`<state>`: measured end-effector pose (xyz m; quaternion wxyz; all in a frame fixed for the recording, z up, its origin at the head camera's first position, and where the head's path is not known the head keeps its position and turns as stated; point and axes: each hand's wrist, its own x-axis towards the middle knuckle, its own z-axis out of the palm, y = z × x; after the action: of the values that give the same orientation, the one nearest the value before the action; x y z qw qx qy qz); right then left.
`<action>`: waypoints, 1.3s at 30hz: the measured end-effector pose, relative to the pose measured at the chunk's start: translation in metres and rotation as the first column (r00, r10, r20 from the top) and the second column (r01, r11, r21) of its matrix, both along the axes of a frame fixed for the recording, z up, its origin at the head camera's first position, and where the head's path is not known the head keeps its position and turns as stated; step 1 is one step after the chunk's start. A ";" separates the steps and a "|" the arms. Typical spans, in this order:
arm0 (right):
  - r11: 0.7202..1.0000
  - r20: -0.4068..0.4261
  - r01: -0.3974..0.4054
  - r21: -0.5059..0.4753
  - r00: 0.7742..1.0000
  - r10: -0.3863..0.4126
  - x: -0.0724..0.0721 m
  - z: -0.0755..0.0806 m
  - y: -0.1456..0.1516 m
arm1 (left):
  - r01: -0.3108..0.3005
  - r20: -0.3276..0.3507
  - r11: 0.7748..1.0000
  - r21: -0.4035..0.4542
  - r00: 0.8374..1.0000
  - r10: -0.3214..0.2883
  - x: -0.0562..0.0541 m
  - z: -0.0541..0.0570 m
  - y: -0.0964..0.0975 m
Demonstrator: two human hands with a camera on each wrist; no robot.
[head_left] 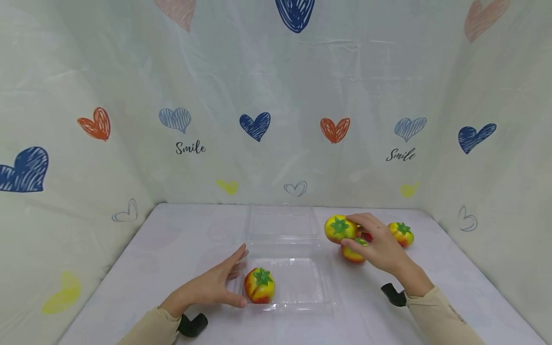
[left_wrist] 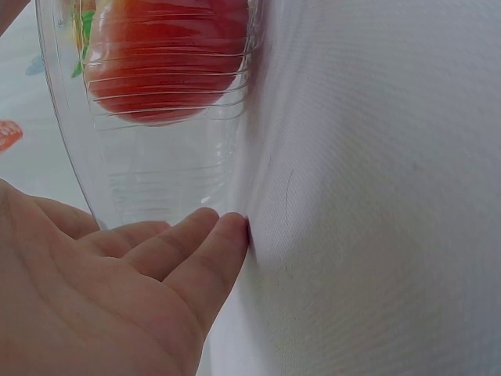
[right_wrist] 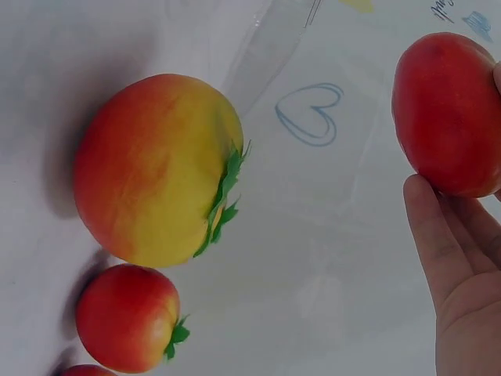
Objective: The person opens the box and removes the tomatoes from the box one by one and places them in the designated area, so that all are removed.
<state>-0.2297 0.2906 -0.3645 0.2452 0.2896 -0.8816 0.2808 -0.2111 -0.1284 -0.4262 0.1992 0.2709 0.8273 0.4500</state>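
My right hand [head_left: 381, 247] grips a yellow-red tomato [head_left: 339, 228] with a green star-shaped calyx, lifted above the table right of the clear plastic container. In the right wrist view its red underside [right_wrist: 446, 117] shows between fingertips and thumb. A second tomato [head_left: 353, 254] sits below that hand, partly hidden by it. My left hand [head_left: 211, 285] is at the left side of the open container [head_left: 297, 303], fingers fairly straight, fingertips right at its wall in the left wrist view. One tomato [head_left: 260, 286] stands in the container's front left part, calyx up.
Beyond the right hand another tomato [head_left: 401, 235] stands on the white table [head_left: 189, 230], with a bit of red showing between the fingers. The container's hinged lid [head_left: 280, 223] lies folded back toward the rear curtain [head_left: 297, 163], which is printed with hearts.
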 end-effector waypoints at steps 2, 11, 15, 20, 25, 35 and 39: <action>1.000 0.003 0.011 -0.001 1.000 -0.011 0.001 0.000 0.003 | 0.002 -0.001 1.000 0.002 1.000 -0.002 0.000 0.001 0.000; 0.999 -0.011 0.031 -0.013 0.999 -0.031 0.002 -0.002 0.013 | -0.002 0.003 1.000 -0.003 1.000 0.002 0.000 0.000 -0.001; 0.999 -0.015 0.019 -0.026 1.000 -0.019 0.003 -0.002 0.018 | -0.001 0.002 1.000 -0.003 1.000 0.001 0.000 -0.001 -0.001; 0.999 -0.010 0.046 -0.028 0.999 -0.046 0.004 -0.004 0.024 | 0.002 -0.001 1.000 0.002 1.000 -0.002 0.000 -0.001 -0.001; 0.993 0.029 0.121 -0.016 0.992 -0.120 0.008 -0.008 0.029 | -0.001 0.001 1.000 0.002 1.000 0.001 0.001 0.000 -0.001; 0.988 0.062 0.150 -0.035 0.987 -0.148 0.010 -0.015 0.041 | 0.004 -0.008 1.000 0.002 1.000 -0.004 0.000 0.000 0.000; 0.986 0.051 0.166 -0.032 0.985 -0.164 0.011 -0.017 0.044 | 0.002 0.003 1.000 0.004 1.000 -0.002 0.001 0.000 0.000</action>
<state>-0.2187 0.3350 -0.3815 0.2517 0.2043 -0.9028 0.2825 -0.2106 -0.1287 -0.4259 0.2002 0.2715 0.8258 0.4519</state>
